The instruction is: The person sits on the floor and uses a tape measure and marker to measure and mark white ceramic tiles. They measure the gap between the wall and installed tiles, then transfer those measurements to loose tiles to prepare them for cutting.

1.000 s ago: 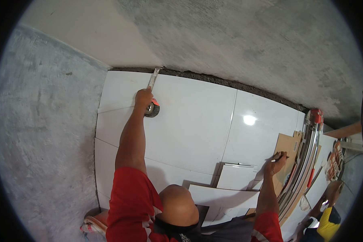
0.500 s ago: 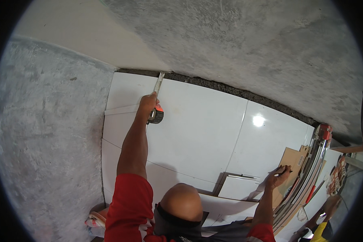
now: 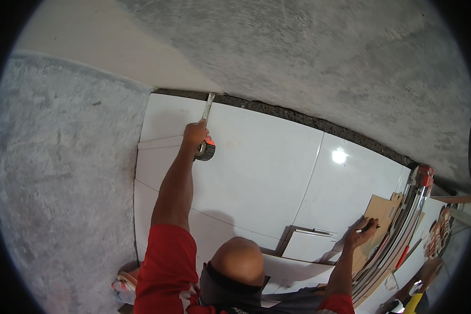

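My left hand (image 3: 194,133) is closed on a tape measure (image 3: 207,150) with a dark case and an orange-red patch. Its pale blade (image 3: 209,107) runs over a glossy white floor tile (image 3: 251,167) to the rough gap (image 3: 285,111) along the far wall. My right hand (image 3: 356,236), at the right, holds a slim dark pen or pencil (image 3: 364,229) between bent fingers. It hovers beside a flat piece of brown cardboard (image 3: 380,210), and whether it touches it I cannot tell. My bent knee (image 3: 238,261) is at the bottom middle.
Small white tile pieces (image 3: 309,245) are stacked near my knee. A long tile cutter (image 3: 418,186) with metal rails and a red end lies at the right, near a red-handled tool (image 3: 402,256). Grey walls (image 3: 63,172) border the left and far sides. Another person's arm (image 3: 429,275) shows at lower right.
The view has shifted slightly. My left hand keeps the tape measure in about the same place, while the pen or pencil in my right hand has tilted a little.
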A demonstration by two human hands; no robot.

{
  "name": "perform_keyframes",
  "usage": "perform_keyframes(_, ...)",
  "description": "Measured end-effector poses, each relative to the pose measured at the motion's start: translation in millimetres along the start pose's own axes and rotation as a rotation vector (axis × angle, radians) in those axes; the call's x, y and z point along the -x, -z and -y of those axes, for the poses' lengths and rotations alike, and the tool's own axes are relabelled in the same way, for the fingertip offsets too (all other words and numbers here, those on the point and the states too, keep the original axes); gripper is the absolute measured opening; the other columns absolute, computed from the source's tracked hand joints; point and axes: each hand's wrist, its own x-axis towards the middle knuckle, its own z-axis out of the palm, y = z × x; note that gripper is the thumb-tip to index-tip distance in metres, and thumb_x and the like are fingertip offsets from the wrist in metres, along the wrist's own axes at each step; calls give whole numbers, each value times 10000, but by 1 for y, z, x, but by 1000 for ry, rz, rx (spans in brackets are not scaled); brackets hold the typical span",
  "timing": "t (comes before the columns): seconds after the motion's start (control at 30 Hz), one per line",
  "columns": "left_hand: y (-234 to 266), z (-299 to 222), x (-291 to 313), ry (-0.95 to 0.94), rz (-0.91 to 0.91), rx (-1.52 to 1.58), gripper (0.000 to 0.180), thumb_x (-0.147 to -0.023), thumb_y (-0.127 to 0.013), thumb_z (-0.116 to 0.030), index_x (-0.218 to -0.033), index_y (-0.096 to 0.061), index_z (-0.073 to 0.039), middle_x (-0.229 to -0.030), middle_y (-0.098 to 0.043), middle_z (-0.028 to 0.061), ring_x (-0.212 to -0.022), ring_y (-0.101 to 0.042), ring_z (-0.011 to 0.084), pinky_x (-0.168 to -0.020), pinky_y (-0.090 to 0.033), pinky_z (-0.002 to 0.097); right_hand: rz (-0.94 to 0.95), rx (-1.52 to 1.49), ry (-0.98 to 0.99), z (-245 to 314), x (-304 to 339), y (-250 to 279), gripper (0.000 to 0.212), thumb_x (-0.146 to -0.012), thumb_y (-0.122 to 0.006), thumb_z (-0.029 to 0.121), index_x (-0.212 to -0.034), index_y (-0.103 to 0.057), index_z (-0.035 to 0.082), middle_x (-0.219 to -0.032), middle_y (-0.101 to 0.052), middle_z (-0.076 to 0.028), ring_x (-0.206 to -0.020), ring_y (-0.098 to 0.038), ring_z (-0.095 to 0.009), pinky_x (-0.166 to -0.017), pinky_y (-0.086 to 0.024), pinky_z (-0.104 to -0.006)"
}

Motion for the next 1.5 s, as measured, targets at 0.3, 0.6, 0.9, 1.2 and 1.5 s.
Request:
perform_keyframes(0.3, 3, 2, -7, 43, -52, -86, 463, -993, -559, -376, -890, -712, 49, -789, -719, 130, -698, -697, 250, -716, -535, 397, 48, -65, 18, -4, 0, 0, 531, -1060, -584, 274, -1427, -468, -91, -1212, -587, -260, -1092, -622, -348, -971, -520, -427)
perform_keyframes(0.6, 4, 3, -13, 39, -35, -119, 518, -987, -546, -412, -791, -721, 35, -734, -719, 140, -696, -686, 258, -741, -524, 403, 1, -46, 64, 0, 1, -1, 564, -1055, -589, 306, -1451, -460, -76, -1208, -575, -255, -1084, -610, -351, -968, -508, -440)
perform_keyframes(0.9, 2, 2, -16, 18, -43, -196, 531, -994, -539, -411, -766, -732, 27, -728, -727, 143, -712, -704, 272, -763, -528, 408, 26, -10, 53, -3, 2, 1, 546, -1045, -604, 296, -1435, -479, -65, -1192, -598, -253, -1094, -634, -346, -957, -536, -427)
perform_keyframes(1.2, -2, 5, -20, 44, -40, -122, 514, -994, -556, -393, -749, -717, 29, -702, -715, 139, -680, -700, 269, -734, -532, 411, 17, -40, 25, 2, -1, 1, 514, -1036, -628, 287, -1385, -504, -71, -1102, -597, -215, -1005, -597, -315, -896, -507, -421)
perform_keyframes(1.5, -5, -5, -13, 42, -21, -129, 501, -993, -563, -386, -733, -687, 25, -693, -706, 135, -661, -691, 258, -723, -530, 407, 34, 17, 19, -2, -2, 4, 504, -1029, -630, 287, -1369, -518, -68, -1205, -602, -252, -1093, -606, -372, -974, -496, -458)
